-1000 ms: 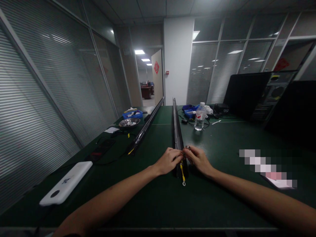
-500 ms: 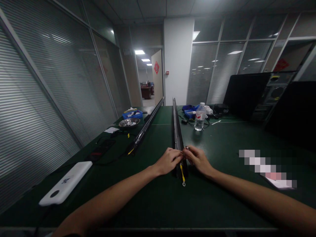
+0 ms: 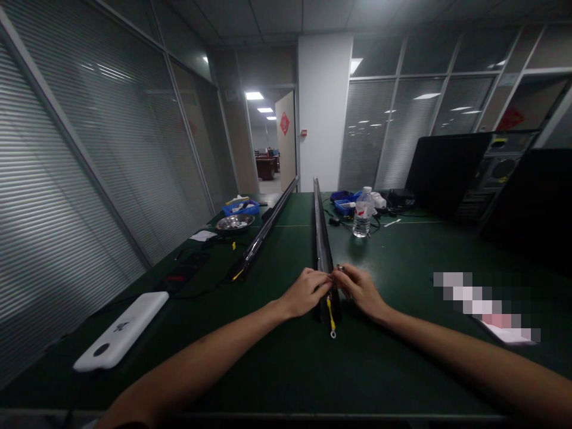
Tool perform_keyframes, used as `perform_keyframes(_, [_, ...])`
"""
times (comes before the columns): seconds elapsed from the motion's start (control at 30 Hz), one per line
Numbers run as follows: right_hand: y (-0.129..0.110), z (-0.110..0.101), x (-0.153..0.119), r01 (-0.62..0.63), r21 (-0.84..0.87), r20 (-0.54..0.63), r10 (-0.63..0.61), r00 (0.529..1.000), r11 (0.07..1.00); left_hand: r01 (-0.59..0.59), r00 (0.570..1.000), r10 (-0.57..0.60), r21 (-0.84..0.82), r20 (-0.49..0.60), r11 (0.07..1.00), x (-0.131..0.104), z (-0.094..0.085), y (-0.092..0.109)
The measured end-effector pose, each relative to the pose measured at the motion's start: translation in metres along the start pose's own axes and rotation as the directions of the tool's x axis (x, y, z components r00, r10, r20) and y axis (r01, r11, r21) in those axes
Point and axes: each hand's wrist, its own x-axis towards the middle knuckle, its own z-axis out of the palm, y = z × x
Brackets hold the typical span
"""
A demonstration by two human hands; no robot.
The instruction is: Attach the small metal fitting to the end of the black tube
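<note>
A long black rail [image 3: 320,229] lies on the green table [image 3: 286,363], running away from me down the middle. From its near end hangs a yellow wire with a ring terminal [image 3: 331,319]. My left hand [image 3: 306,292] pinches the rail's near end from the left, fingers closed on it. On the other side my right hand [image 3: 361,290] meets it, fingertips pressed to the same spot, with a small metal part [image 3: 340,267] showing above its fingers. Whether that part is held I cannot tell.
A second black rail [image 3: 263,233] lies to the left. A white flat device [image 3: 120,330] sits near the left edge, beside a dark phone [image 3: 182,271]. Further back stand a water bottle [image 3: 361,212], a metal dish [image 3: 235,222], blue bins [image 3: 241,207] and black monitors [image 3: 451,170].
</note>
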Motion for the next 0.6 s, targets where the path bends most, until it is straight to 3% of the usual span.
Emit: perform_keyframes(0.6, [0.0033,0.0001,0.0008,0.003,0.018,-0.001,-0.003,1.0,1.0,-0.032,0.999,0.032,0.002,-0.023,0.999,0.0,0.0016,-0.0009])
